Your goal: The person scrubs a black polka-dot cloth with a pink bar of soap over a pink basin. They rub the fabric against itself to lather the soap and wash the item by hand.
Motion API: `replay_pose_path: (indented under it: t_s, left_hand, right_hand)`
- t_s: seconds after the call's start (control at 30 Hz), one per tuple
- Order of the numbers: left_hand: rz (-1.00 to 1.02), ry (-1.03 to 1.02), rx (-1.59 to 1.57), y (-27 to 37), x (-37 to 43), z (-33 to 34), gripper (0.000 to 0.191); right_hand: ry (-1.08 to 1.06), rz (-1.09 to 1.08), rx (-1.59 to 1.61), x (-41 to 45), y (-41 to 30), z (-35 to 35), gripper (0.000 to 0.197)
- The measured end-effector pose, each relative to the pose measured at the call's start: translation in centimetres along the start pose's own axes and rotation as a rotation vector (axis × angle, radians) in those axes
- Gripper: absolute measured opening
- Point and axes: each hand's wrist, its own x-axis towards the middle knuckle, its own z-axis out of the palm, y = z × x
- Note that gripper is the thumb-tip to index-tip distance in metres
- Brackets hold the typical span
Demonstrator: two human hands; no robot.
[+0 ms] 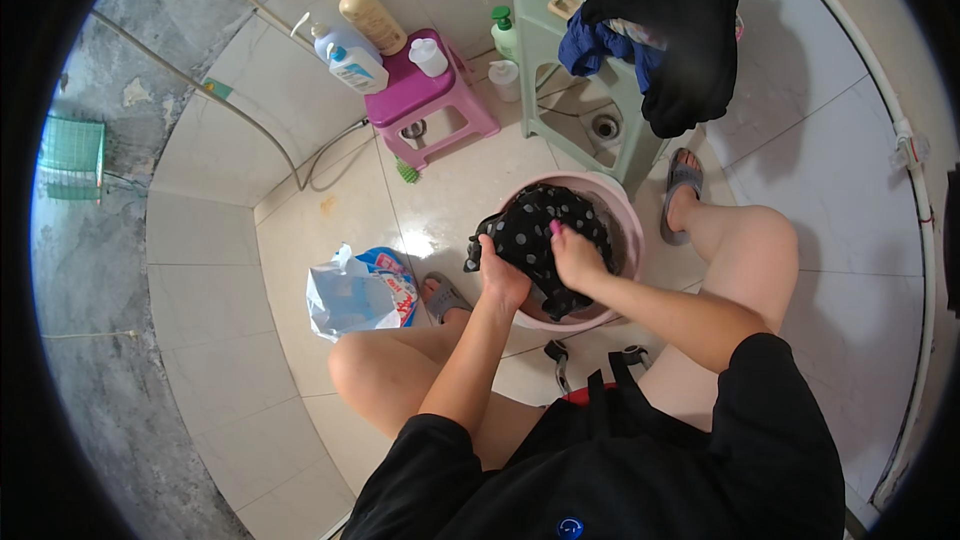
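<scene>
A black cloth garment with grey polka dots (pixel 525 232) lies bunched over a round pink plastic basin (pixel 637 229). Dark, wet-looking contents show along the basin's inner right side. My left hand (pixel 502 274) grips the garment's left edge at the near-left rim. Above the garment's middle, my right hand (pixel 579 259) is closed around a small pink object (pixel 556 228). Only the tip of that object shows; the fingers hide the rest, and I cannot tell what it is.
An opened plastic detergent bag (pixel 360 292) stands left of the basin. Behind, a magenta stool (pixel 420 94) holds several pump bottles. A green plastic stool (pixel 538 67) bears piled clothes (pixel 675 22), beside a floor drain (pixel 604 127). A green bristly brush (pixel 406 170) and a shower hose (pixel 296 165) are farther left.
</scene>
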Motion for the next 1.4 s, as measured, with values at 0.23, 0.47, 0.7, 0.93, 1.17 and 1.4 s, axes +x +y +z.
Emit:
replay_pose_path:
  t_s: [0.23,0.47,0.7,0.93,1.17,1.4]
  left_hand:
    - [0.114,-0.086,0.235,-1.1,0.9,-0.6,0.052]
    - [-0.104,-0.225,0.153,-2.2,0.5,-0.3,0.055]
    - [-0.129,0.144,0.107,-0.7,-0.8,0.1,0.058]
    - [-0.116,-0.047,0.114,-1.2,-2.5,1.5,0.055]
    - [-0.006,-0.056,0.039,-2.5,-0.4,0.1,0.052]
    - [0.078,0.040,0.158,-1.6,2.5,-1.7,0.036]
  right_hand:
    - [-0.149,0.023,-0.123,-4.1,-2.4,-0.3,0.044]
    - [0.083,-0.021,-0.272,-0.4,-2.4,-1.6,0.042]
    - [-0.117,-0.065,-0.277,-4.5,-4.7,-0.5,0.039]
    - [-0.078,0.032,-0.269,-2.4,-4.2,-0.2,0.037]
    - [-0.020,0.210,-0.289,2.9,0.2,-0.8,0.035]
    - [-0.210,0.011,-0.197,-2.3,-0.7,1.0,0.037]
